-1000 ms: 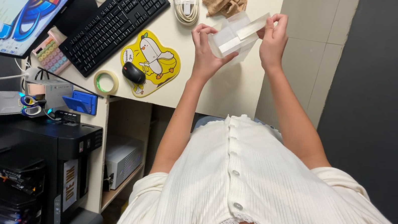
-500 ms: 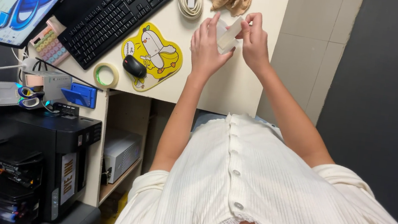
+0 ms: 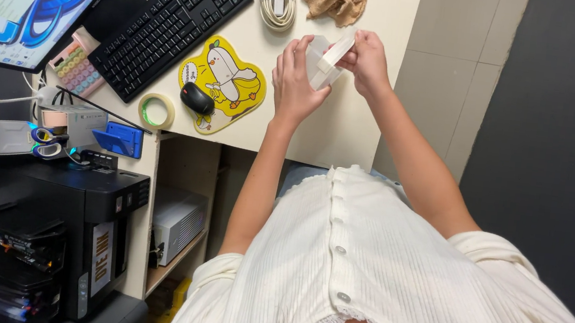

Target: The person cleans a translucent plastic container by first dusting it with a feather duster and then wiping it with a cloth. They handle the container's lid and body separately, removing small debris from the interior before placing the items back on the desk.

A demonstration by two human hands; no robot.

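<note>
Both hands, left hand [image 3: 296, 82] and right hand [image 3: 367, 63], pinch a small clear packet [image 3: 323, 62], seemingly plastic, above the table's [image 3: 349, 132] near edge; loosened fingers could drop it floorward.

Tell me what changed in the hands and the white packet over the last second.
The left hand and right hand drew closer, folding the white packet from spread wide to compact. Both hands kept hold. The keyboard, mouse and tape roll stayed put on the desk.
</note>
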